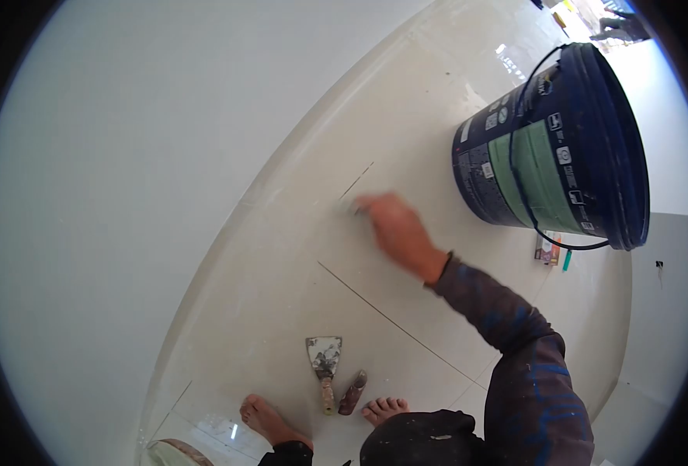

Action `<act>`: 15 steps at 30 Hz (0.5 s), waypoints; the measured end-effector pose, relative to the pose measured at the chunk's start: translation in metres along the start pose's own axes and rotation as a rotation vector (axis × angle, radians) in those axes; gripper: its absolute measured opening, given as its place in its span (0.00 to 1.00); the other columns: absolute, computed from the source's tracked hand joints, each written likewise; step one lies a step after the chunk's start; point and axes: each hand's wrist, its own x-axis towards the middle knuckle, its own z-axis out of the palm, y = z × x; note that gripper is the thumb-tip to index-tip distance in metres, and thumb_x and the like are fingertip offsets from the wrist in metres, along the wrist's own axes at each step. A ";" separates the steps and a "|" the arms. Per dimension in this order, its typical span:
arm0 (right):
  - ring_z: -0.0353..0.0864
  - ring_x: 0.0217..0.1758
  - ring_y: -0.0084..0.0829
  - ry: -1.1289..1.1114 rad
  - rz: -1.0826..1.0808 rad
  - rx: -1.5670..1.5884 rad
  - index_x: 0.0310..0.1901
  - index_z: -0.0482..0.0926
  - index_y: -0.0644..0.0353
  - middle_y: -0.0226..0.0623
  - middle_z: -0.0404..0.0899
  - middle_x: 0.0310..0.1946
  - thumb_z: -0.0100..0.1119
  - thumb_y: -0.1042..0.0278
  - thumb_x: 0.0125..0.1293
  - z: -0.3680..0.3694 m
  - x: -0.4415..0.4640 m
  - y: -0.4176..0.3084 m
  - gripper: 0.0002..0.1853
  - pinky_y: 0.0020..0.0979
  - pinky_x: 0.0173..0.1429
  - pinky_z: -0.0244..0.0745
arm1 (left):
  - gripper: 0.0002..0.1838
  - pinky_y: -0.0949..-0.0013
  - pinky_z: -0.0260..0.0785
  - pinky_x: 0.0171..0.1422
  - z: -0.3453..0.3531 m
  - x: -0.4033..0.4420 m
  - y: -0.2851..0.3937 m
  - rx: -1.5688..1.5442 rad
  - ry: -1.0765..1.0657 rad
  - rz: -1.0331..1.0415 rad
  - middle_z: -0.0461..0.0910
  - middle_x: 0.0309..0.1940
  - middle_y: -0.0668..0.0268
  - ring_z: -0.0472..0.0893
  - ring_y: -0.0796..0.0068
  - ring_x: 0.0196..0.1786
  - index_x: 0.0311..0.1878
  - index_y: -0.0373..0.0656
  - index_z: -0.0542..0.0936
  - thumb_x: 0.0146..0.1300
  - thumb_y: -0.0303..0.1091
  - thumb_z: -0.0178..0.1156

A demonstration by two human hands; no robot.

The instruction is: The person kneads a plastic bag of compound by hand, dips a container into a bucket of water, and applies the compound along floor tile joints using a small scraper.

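Note:
My right hand (398, 235), smeared by motion, reaches out from a dark sleeve above the pale tiled floor (282, 311). Its fingers are drawn together at a small pale greenish thing (349, 206), too blurred to name, close to a dark tile joint. My left hand is out of view. Between my bare feet (270, 419) lies a putty knife (324, 369) with a stained blade, its handle toward me. Beside it is a short tool with a dark reddish handle (352, 393), its working end unclear.
A large dark blue bucket (546, 155) with a green label and black handle stands at right. Behind it are a small box (547, 250) and a green stick (567, 260). A white wall (126, 155) runs along the left. A round-edged object (177, 452) shows at bottom left.

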 end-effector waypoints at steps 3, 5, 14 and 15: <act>0.82 0.56 0.49 0.261 -0.154 -0.142 0.51 0.81 0.63 0.46 0.84 0.51 0.54 0.83 0.61 -0.018 0.060 0.064 0.17 0.44 0.61 0.79 | 0.22 0.56 0.64 0.52 -0.015 -0.031 -0.052 -0.356 -0.057 -0.083 0.73 0.32 0.70 0.69 0.66 0.36 0.34 0.54 0.72 0.76 0.58 0.40; 0.81 0.57 0.49 0.192 -0.164 -0.148 0.51 0.81 0.62 0.46 0.84 0.52 0.56 0.83 0.61 -0.004 0.047 0.075 0.17 0.44 0.62 0.78 | 0.21 0.57 0.63 0.50 -0.015 -0.035 -0.055 -0.339 0.000 -0.076 0.72 0.30 0.73 0.68 0.69 0.34 0.34 0.57 0.71 0.76 0.59 0.40; 0.81 0.50 0.48 0.094 0.007 -0.260 0.52 0.79 0.62 0.45 0.82 0.45 0.54 0.79 0.63 -0.030 0.022 0.068 0.15 0.46 0.54 0.79 | 0.18 0.59 0.65 0.48 0.017 -0.026 -0.056 -0.335 0.044 -0.002 0.71 0.32 0.72 0.69 0.70 0.33 0.37 0.57 0.72 0.77 0.56 0.42; 0.80 0.49 0.48 0.245 0.037 -0.342 0.51 0.79 0.63 0.46 0.81 0.44 0.53 0.79 0.63 -0.033 0.046 0.090 0.15 0.46 0.52 0.78 | 0.18 0.59 0.65 0.48 0.014 -0.028 -0.054 -0.329 0.064 -0.007 0.70 0.32 0.72 0.69 0.70 0.33 0.37 0.58 0.72 0.77 0.56 0.42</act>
